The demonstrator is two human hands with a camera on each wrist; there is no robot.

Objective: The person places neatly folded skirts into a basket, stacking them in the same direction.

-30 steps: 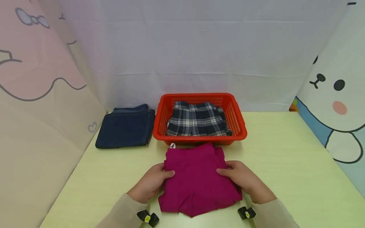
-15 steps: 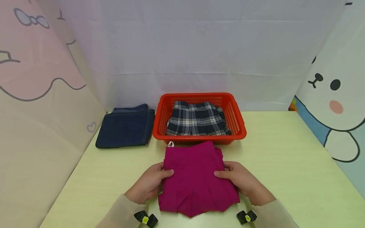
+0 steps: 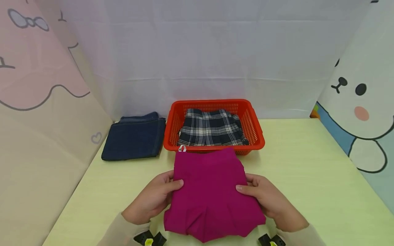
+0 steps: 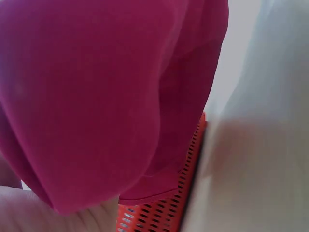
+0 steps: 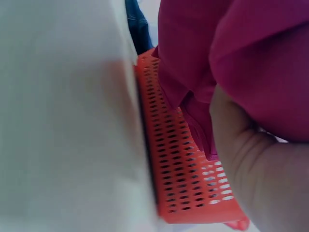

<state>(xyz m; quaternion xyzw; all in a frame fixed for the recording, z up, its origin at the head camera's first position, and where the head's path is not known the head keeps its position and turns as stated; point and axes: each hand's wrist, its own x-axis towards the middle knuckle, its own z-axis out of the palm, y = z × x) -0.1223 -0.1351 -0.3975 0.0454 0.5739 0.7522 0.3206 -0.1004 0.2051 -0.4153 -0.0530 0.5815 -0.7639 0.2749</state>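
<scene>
While 2 hands grip its opposite sides, the magenta garment spans the space between them.

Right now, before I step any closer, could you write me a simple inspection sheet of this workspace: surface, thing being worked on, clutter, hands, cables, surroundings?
Surface: pale yellow-green table.
Thing in work: magenta garment, with a small white loop at its far left corner.
Clutter: no stray bits seen; red basket with plaid cloth inside, folded denim to its left.
Left hand: grips the garment's left side, thumb on top.
Right hand: grips its right side, thumb on top.
Cables: nothing seen.
Surroundings: white sheet behind, cartoon-printed panels at both sides.
</scene>
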